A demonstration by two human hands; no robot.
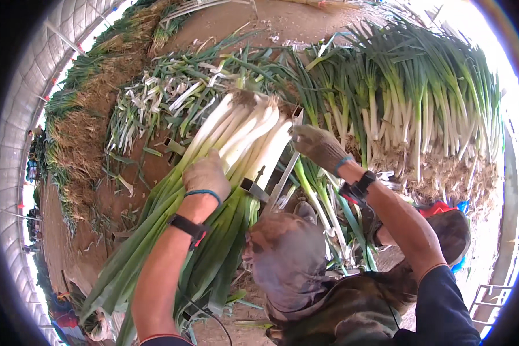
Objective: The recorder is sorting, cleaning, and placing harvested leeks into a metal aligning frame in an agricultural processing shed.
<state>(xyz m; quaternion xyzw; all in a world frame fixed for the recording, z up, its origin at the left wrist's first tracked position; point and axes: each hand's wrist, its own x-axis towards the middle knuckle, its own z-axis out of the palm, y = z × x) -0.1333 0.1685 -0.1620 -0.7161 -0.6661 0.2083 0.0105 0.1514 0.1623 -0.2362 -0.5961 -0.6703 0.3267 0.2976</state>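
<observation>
A bundle of long, thick green onions lies across a metal frame, its white root ends pointing away and its leaves trailing down to the left. My left hand, in a dirty pale glove, is curled over the stalks at the left of the bundle and grips some of them. Right of the white ends, my right hand, gloved too, is closed beside the frame's upright post. What it holds, if anything, is hidden by the fingers. Both wrists wear a black strapped device and a blue band.
A thick row of green onions leans at the right, roots down. Stripped leaves litter the ground beyond the bundle. More piled onions line the left. My knees in camouflage trousers are close to the frame, and loose stalks lie right of it.
</observation>
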